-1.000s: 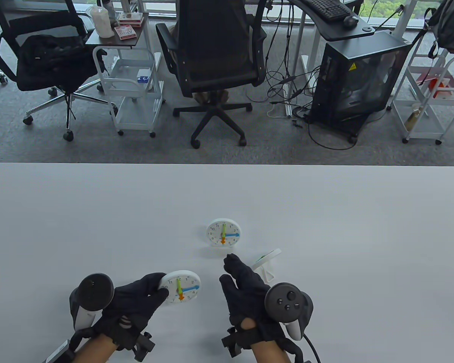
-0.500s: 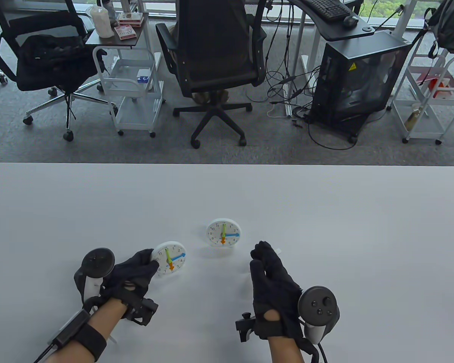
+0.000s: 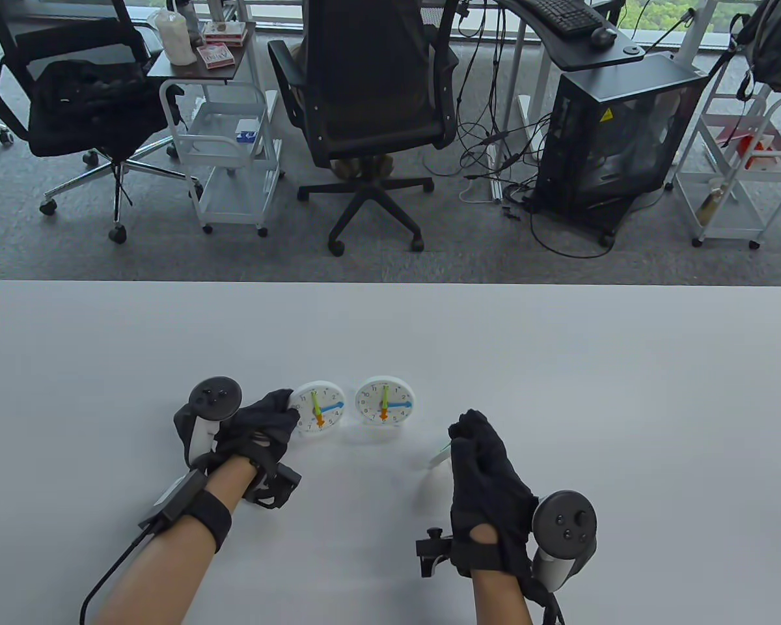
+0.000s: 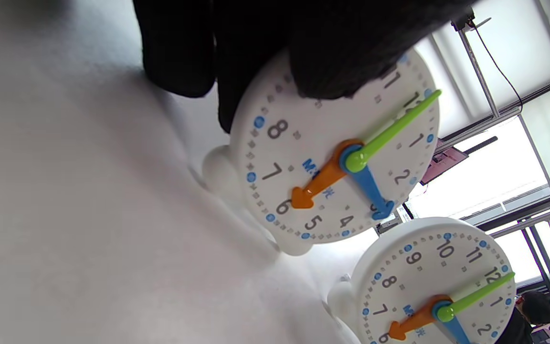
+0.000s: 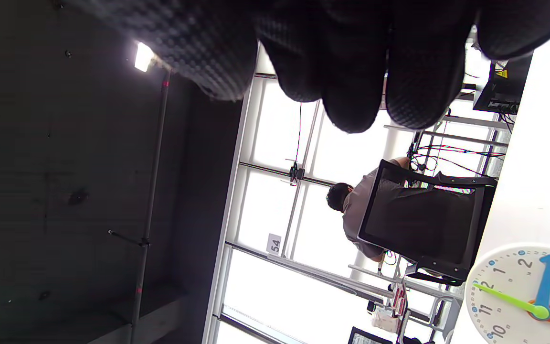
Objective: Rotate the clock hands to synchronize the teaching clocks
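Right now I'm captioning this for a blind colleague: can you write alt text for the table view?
On a white table, the left hand grips a small teaching clock beside a matching clock. The right hand is at a third, white item, mostly hidden. Office chairs and carts stand behind.

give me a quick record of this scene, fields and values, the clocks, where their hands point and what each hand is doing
left clock: stands on the table, just left of the middle clock, tilted a little
middle clock: upright, untouched
clock hands, both: green near 12, blue near 3, orange near 6
third clock: mostly hidden by the right hand, only a white edge shows
left hand: grips the left clock's left rim
right hand: at the third clock; grip cannot be told
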